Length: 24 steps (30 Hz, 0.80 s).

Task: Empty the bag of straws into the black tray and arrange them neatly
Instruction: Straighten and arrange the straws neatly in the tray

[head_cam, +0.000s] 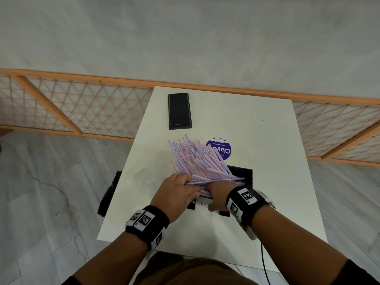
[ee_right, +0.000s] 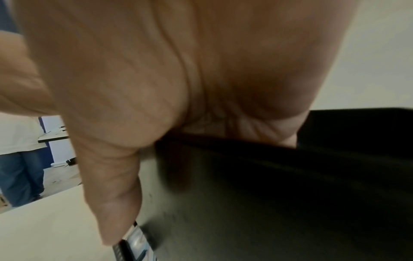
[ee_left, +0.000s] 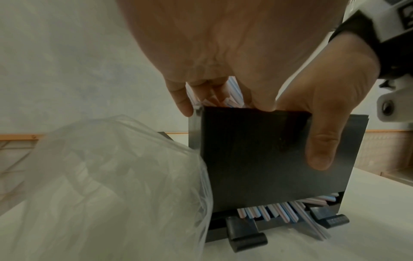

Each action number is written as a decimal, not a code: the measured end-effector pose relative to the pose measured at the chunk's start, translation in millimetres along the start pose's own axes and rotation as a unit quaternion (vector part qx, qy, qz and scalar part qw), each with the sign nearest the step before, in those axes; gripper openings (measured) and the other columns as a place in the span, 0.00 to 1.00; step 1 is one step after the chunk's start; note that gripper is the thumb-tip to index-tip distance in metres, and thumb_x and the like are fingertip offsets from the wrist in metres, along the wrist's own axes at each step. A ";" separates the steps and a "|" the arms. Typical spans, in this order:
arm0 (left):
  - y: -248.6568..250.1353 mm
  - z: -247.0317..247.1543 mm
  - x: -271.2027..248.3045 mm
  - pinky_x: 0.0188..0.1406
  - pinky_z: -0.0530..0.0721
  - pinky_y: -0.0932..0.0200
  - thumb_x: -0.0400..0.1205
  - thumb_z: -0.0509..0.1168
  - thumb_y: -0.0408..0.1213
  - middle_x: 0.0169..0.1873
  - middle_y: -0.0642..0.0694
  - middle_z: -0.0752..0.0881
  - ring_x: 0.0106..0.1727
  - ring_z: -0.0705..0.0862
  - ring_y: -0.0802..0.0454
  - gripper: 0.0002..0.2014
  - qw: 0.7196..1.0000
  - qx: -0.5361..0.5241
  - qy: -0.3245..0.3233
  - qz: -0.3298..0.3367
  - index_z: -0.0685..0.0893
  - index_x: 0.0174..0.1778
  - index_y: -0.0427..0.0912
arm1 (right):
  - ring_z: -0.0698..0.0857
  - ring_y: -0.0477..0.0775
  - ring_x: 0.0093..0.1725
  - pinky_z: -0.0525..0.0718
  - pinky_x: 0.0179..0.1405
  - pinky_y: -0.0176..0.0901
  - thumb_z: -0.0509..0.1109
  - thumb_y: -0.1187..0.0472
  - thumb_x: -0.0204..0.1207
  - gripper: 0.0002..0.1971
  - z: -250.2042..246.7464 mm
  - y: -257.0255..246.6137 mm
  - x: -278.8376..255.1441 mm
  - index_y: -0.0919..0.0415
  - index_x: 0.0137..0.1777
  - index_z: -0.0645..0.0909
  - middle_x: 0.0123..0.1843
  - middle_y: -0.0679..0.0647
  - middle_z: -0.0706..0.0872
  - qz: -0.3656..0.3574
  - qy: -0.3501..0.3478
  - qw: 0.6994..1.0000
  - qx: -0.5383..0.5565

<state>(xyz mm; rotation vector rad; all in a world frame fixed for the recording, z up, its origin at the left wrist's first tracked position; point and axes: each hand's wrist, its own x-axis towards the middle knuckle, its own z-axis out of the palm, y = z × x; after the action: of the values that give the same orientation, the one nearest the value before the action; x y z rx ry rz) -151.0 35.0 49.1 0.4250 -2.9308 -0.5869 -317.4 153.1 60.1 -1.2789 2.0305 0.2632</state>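
A thick fan of pink, white and blue striped straws [head_cam: 197, 159] sticks up and away out of the black tray [head_cam: 244, 173], a box standing on the white table. My left hand [head_cam: 176, 190] curls over the near ends of the straws; in the left wrist view its fingers [ee_left: 201, 88] reach in among them at the box top. My right hand [head_cam: 218, 194] grips the tray's front wall [ee_left: 257, 159], thumb [ee_left: 319, 141] outside, fingers hidden inside. More straws [ee_left: 274, 211] show in the slot at the bottom. The clear bag [ee_left: 100, 176] lies limp to the left.
A black lid [head_cam: 180, 111] lies at the far left of the table [head_cam: 267, 130], and a purple round sticker [head_cam: 221, 150] beyond the straws. A dark object [head_cam: 109, 194] hangs at the table's left edge. A wooden lattice screen [head_cam: 72, 105] stands behind. A person in jeans [ee_right: 20, 176] stands off to one side.
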 end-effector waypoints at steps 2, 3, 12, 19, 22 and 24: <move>-0.1 -0.1 0.4 0.45 0.83 0.49 0.86 0.59 0.54 0.52 0.53 0.81 0.49 0.78 0.49 0.16 1.000 -0.001 -0.005 -0.003 0.91 0.58 0.58 | 0.88 0.59 0.52 0.89 0.54 0.51 0.76 0.45 0.71 0.20 0.8 1.0 0.4 0.53 0.59 0.84 0.53 0.53 0.90 0.001 0.009 1.000 -0.012; 0.3 -0.3 0.7 0.46 0.84 0.49 0.86 0.59 0.54 0.54 0.53 0.82 0.50 0.78 0.48 0.16 1.000 -0.002 -0.007 -0.006 0.91 0.59 0.58 | 0.89 0.59 0.52 0.88 0.53 0.50 0.75 0.45 0.71 0.19 1.0 1.9 0.4 0.53 0.58 0.84 0.52 0.54 0.90 0.001 0.015 1.000 -0.020; -8.3 3.4 -3.8 0.56 0.79 0.62 0.88 0.66 0.51 0.58 0.53 0.81 0.59 0.75 0.51 0.13 0.998 -0.048 -0.006 -0.031 0.91 0.65 0.57 | 0.86 0.62 0.57 0.83 0.51 0.49 0.72 0.36 0.71 0.26 0.3 12.3 -10.0 0.52 0.62 0.79 0.57 0.56 0.88 -0.032 0.119 0.991 -0.052; -5.0 -2.7 -8.0 0.54 0.83 0.57 0.87 0.67 0.50 0.60 0.54 0.80 0.58 0.76 0.51 0.09 0.999 -0.045 0.017 -0.023 0.92 0.56 0.56 | 0.83 0.59 0.62 0.84 0.60 0.52 0.73 0.35 0.71 0.26 14.8 26.8 -23.0 0.52 0.60 0.78 0.62 0.54 0.85 -0.042 0.139 0.989 0.008; -4.6 -7.7 -8.0 0.58 0.82 0.56 0.83 0.74 0.48 0.59 0.50 0.83 0.58 0.78 0.49 0.08 0.997 -0.024 0.066 -0.023 0.94 0.55 0.53 | 0.84 0.58 0.65 0.84 0.62 0.50 0.72 0.37 0.73 0.29 22.2 30.9 -24.3 0.49 0.71 0.76 0.67 0.53 0.85 -0.033 0.134 0.990 0.024; -5.0 -8.9 -8.9 0.58 0.80 0.58 0.82 0.75 0.45 0.57 0.51 0.82 0.57 0.77 0.50 0.06 0.995 -0.034 0.089 -0.044 0.94 0.53 0.54 | 0.84 0.58 0.66 0.83 0.63 0.49 0.71 0.37 0.74 0.30 22.6 30.7 -21.7 0.47 0.74 0.75 0.69 0.52 0.85 -0.039 0.133 0.990 0.029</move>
<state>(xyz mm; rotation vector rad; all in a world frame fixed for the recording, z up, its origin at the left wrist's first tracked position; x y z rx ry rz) -139.7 29.9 54.7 0.5692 -2.7265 -0.6246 -327.6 195.0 52.1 -1.4141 2.1859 -0.0057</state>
